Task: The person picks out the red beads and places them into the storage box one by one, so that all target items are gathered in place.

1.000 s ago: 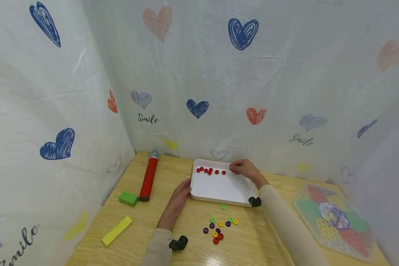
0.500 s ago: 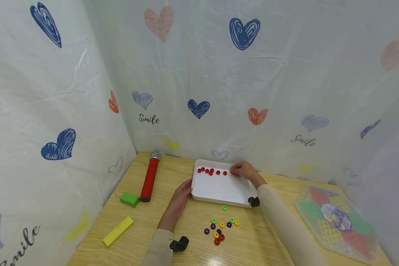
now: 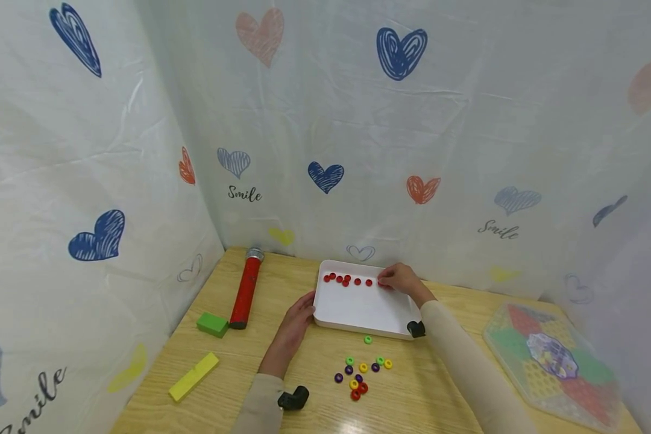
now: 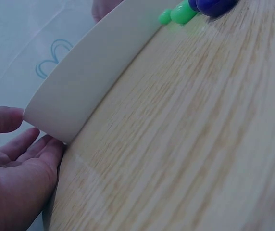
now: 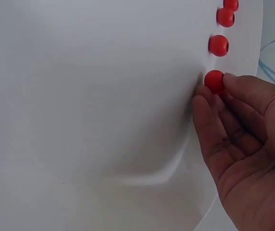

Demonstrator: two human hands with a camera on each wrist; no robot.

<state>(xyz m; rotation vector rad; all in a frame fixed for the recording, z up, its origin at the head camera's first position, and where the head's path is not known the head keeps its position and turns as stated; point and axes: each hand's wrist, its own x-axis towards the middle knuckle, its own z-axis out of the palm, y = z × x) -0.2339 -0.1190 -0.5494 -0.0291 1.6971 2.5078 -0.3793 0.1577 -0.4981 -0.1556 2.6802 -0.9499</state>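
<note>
A white tray (image 3: 358, 307) lies on the wooden table, with a row of red beads (image 5: 218, 45) along its far side. Inside the tray, near its far right part, my right hand (image 3: 401, 280) pinches a red bead (image 5: 215, 82) between thumb and fingertips, at the end of that row. The bead is low, close to the tray floor. My left hand (image 3: 297, 319) holds the tray's left side; in the left wrist view its thumb touches the upper rim and its fingers lie against the lower edge of the wall.
Loose green, yellow, purple and red beads (image 3: 355, 395) lie in front of the tray. To the left are a red microphone-shaped object (image 3: 246, 292), a green block (image 3: 213, 325) and a yellow block (image 3: 194, 377). A clear compartment box (image 3: 553, 361) stands at right.
My right hand has lowered the red bead slightly toward the tray floor, at the right end of the row. My left hand stays at the tray's side. The head view has shifted a little.
</note>
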